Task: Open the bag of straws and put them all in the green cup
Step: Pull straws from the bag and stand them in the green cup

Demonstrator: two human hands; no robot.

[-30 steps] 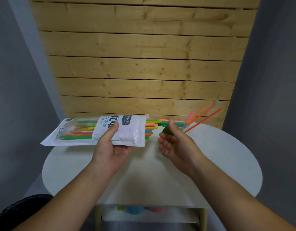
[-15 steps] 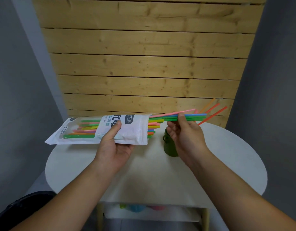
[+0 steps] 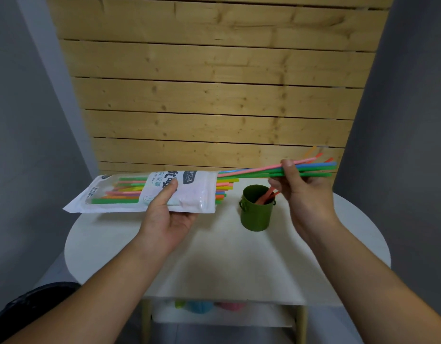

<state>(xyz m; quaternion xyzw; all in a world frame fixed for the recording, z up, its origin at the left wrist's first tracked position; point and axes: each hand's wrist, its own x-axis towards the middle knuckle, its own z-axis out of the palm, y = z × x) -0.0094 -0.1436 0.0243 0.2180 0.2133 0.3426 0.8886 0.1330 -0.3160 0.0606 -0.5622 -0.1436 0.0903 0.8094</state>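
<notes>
Over the round white tabletop (image 3: 214,259), the left hand (image 3: 165,219) grips the white-and-clear plastic straw bag (image 3: 130,194) from beneath, thumb on top, with its open mouth facing right. The right hand (image 3: 306,194) pinches a bundle of pink, blue and green plastic straws (image 3: 251,171) whose left ends reach that mouth. This bundle passes above the small olive-green cylindrical cup (image 3: 256,217), which stands on the table holding a few orange straws (image 3: 265,196), before a pale wooden plank wall (image 3: 214,95).

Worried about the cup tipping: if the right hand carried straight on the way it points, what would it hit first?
Probably the wooden slat wall; the right hand, pinching straws, points above the green cup. Depth unclear.
</notes>
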